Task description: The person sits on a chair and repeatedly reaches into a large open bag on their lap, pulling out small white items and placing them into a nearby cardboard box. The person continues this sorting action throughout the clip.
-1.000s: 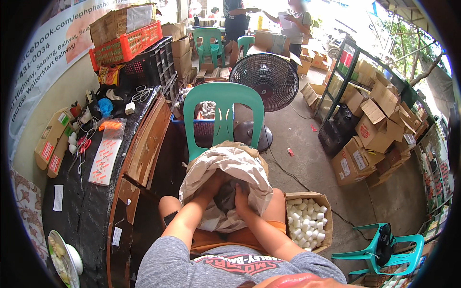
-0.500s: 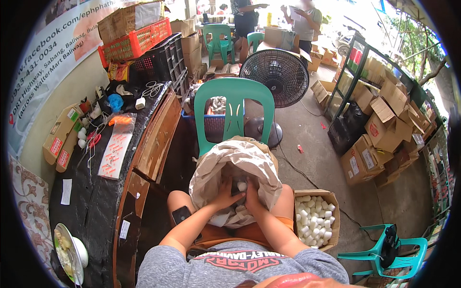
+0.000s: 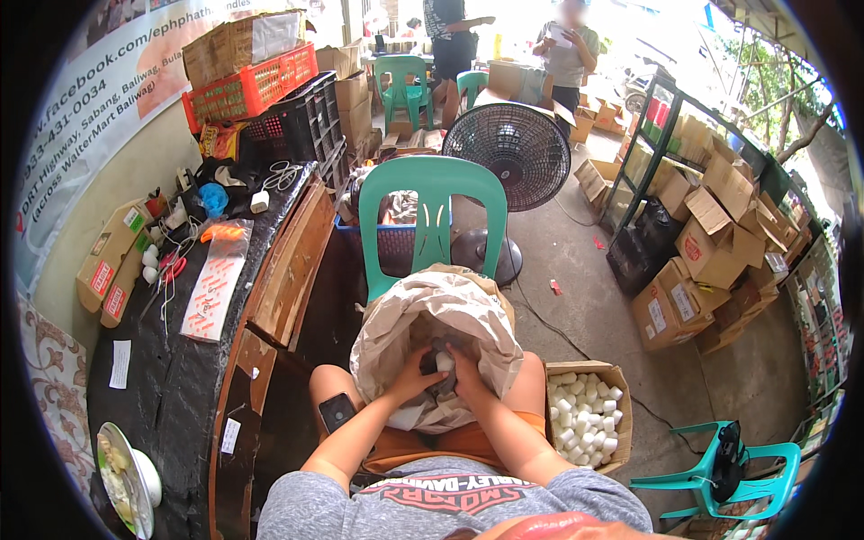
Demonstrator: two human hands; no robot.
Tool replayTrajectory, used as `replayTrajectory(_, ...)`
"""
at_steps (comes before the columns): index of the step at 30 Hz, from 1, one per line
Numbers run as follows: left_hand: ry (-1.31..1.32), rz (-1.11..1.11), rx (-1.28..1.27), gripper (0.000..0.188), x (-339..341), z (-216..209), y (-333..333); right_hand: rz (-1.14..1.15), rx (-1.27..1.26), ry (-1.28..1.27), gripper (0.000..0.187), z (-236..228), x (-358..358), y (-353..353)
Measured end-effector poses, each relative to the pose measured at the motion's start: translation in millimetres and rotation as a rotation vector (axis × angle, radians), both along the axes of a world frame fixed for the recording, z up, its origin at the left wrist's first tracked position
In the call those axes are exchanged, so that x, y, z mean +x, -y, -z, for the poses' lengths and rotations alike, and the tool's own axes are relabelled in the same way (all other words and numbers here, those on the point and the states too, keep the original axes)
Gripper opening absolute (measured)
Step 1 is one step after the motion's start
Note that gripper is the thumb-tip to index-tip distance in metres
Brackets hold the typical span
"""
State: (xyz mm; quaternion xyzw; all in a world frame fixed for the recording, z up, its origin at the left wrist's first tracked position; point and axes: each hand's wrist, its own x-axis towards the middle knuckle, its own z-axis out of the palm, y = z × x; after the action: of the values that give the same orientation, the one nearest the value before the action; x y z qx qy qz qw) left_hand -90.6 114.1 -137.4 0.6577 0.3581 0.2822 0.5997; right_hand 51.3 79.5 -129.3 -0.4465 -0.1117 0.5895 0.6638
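A wide-mouthed beige sack (image 3: 378,337) stands between my knees, against a green plastic chair, its rim crumpled outward. Both my hands are inside the opening. My left hand (image 3: 415,374) and my right hand (image 3: 466,373) curl toward each other with fingers bent around a small white piece (image 3: 445,361), which looks like a short cylinder. Something dark grey lies around and below that piece; its kind cannot be made out. Shadow hides the sack's bottom and some fingertips. By my right knee, a cardboard box (image 3: 627,423) holds many short white cylinders (image 3: 585,416).
The green chair (image 3: 369,207) is just ahead, with a black fan (image 3: 508,148) behind it. A black-covered table (image 3: 171,396) with a bowl (image 3: 144,477) runs along my left. Cardboard boxes (image 3: 670,301) and a tipped teal chair (image 3: 765,486) are at right. Two people stand far back.
My hands have closed in toward each other around the white piece, and its dark surroundings show more between them. The view has shifted slightly. A person at the back has lowered their hands.
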Motion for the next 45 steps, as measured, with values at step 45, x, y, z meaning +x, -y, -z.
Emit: replayTrajectory(45,-0.206,-0.007,0.631,0.046,-6.3,-29.8,14.2,0.044,-0.094,0.328,0.063,-1.7,-4.7,-0.1)
